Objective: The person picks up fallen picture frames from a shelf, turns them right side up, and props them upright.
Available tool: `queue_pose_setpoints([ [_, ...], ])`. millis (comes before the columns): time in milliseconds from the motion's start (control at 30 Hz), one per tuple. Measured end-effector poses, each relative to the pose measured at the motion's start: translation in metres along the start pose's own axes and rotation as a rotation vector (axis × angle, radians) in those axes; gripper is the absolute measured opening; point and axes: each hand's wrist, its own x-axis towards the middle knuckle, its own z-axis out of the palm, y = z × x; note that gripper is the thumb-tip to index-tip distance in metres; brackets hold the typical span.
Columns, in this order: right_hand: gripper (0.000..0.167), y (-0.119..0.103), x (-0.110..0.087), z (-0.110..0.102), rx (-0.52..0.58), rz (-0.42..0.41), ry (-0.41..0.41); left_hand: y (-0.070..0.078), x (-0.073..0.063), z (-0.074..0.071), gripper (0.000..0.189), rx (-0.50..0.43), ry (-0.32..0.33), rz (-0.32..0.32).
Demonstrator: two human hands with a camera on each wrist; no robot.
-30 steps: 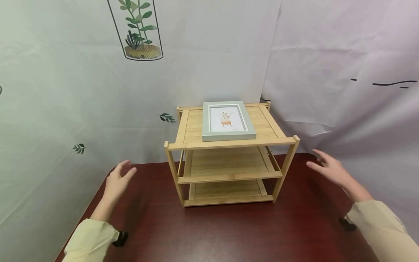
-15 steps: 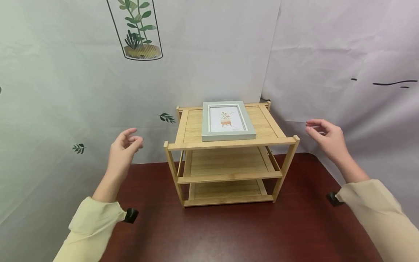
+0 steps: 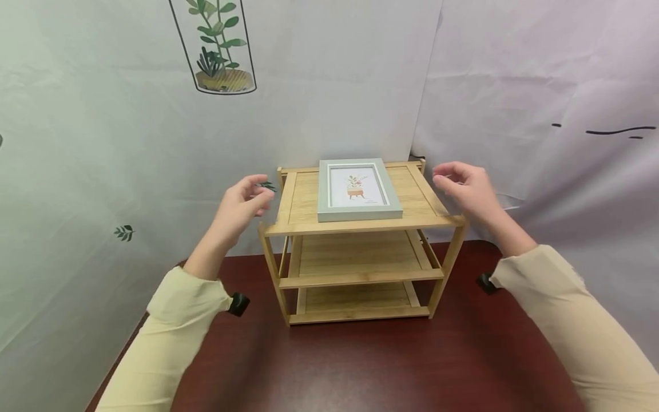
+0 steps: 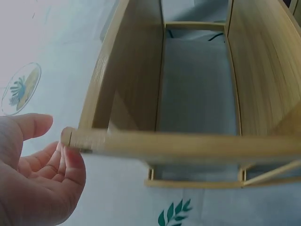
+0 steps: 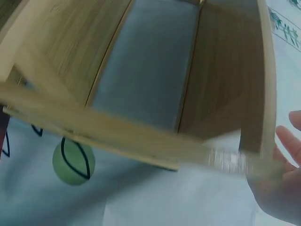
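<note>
A light wooden shelf rack (image 3: 360, 278) with three tiers stands on a dark red table (image 3: 355, 372). Flat on its top tier lies a pale grey-green picture frame (image 3: 355, 189) showing a potted plant drawing. My left hand (image 3: 238, 207) is at the rack's left side, fingers loosely bent with nothing in them. On the opposite side, my right hand (image 3: 469, 189) hovers beside the top tier's right edge, also holding nothing. In the left wrist view, my left hand (image 4: 47, 181) is right by the end of a front corner post. My right hand (image 5: 277, 188) shows partly behind a post in the right wrist view.
A whitish cloth backdrop (image 3: 340, 86) with plant prints hangs behind the rack and along both sides. Each wrist wears a small black device, such as the left one (image 3: 239, 304). A dark cord (image 3: 417, 157) shows at the rack's back right corner.
Both hands have risen from the sides and moved inward toward the rack's top tier, with fingers more bent than at first. The rack and picture frame have stayed in place.
</note>
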Motion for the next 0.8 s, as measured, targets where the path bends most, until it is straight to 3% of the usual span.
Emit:
queue_pose_setpoints([
  [167,0.032,-0.008,0.012,0.017,-0.019,0.069,-0.076,0.007,0.014,0.014,0.045,0.0,-0.095,-0.031],
  [333,0.034,-0.012,0.02,0.03,-0.062,0.104,-0.171,0.014,0.025,0.026,0.044,-0.001,-0.138,-0.065],
  [500,0.036,-0.013,0.027,0.043,-0.069,0.117,-0.228,0.02,0.035,0.039,0.046,-0.004,-0.144,-0.115],
  [667,0.038,-0.01,0.036,0.055,-0.109,0.146,-0.263,0.022,0.042,0.052,0.046,-0.009,-0.143,-0.116],
  [800,0.04,-0.008,0.041,0.061,-0.158,0.164,-0.285,0.021,0.046,0.059,0.046,0.076,-0.146,-0.098],
])
